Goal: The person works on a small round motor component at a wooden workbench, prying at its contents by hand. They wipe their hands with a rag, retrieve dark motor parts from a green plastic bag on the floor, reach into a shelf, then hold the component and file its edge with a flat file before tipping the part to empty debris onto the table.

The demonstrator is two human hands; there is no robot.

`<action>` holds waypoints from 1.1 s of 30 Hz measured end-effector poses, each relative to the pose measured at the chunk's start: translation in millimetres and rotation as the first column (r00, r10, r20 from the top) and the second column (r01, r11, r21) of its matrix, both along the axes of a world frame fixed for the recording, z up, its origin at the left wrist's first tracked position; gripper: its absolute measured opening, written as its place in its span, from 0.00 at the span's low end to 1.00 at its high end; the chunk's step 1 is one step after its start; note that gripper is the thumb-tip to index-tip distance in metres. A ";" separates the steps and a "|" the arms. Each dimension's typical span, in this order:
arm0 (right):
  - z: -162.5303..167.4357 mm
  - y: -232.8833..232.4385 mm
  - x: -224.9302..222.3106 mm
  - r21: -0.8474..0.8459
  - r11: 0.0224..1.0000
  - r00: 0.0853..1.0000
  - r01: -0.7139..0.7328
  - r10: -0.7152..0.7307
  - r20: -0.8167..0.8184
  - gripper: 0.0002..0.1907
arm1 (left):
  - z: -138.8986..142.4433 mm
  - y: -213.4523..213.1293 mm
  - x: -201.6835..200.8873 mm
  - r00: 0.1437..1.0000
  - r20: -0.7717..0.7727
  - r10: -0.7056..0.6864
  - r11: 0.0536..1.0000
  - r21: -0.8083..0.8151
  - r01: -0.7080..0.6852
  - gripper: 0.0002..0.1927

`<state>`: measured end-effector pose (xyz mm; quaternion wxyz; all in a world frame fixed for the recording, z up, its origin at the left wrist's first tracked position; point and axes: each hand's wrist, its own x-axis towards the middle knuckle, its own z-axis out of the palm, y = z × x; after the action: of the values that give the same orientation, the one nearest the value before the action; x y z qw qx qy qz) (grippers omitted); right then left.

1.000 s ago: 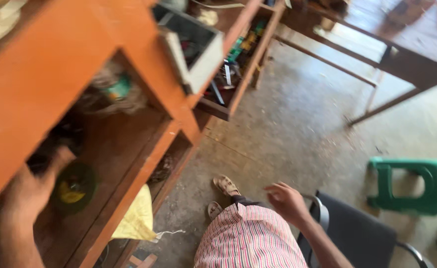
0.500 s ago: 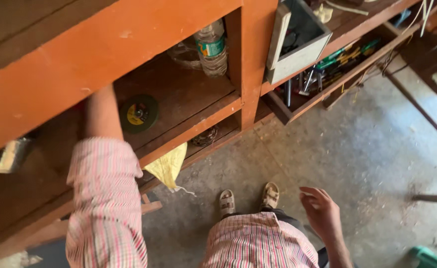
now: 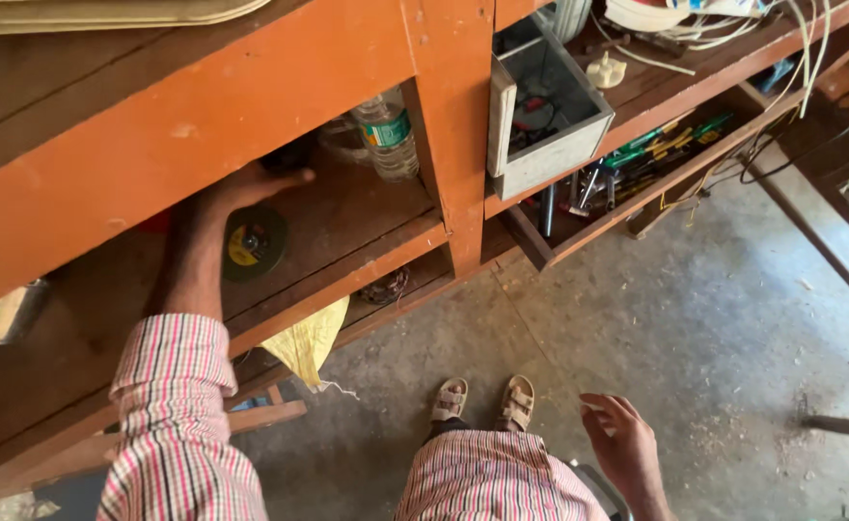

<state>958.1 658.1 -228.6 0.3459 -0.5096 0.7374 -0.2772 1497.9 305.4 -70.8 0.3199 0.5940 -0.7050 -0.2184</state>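
Left hand (image 3: 247, 185) reaches into shelf (image 3: 347, 217) — above grinding disc (image 3: 254, 243).

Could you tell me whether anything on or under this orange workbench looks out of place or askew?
Yes. The grey metal drawer hangs pulled out and tilted. A yellow sack droops over the lower shelf's edge, and wood shavings litter the floor. The left hand reaches into the shelf above a grinding disc.

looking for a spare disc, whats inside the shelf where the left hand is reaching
A round grinding disc lies flat beside the left hand, and a plastic bottle stands to its right. The fingers reach into shadow, hiding anything deeper.
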 end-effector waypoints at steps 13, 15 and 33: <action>15.1 -26.7 44.6 -0.021 0.999 0.995 -0.043 0.041 -0.090 0.13 | -8.3 -37.8 2.3 0.775 -0.625 0.094 0.917 -0.248 -0.311 0.31; 18.5 -27.9 51.8 -0.039 0.999 0.995 -0.012 0.008 -0.100 0.13 | -25.2 -42.4 -13.4 0.775 -0.623 0.106 0.929 -0.216 -0.301 0.31; 19.3 -44.1 68.5 -0.035 0.999 0.991 -0.015 0.010 -0.134 0.13 | -35.3 -26.7 -31.4 0.752 -0.657 0.052 0.956 -0.186 -0.229 0.28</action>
<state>1026.6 614.0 -209.3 0.2881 -0.5379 0.7507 -0.2533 1466.5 278.7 -106.2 0.6320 0.4878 -0.5267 -0.2920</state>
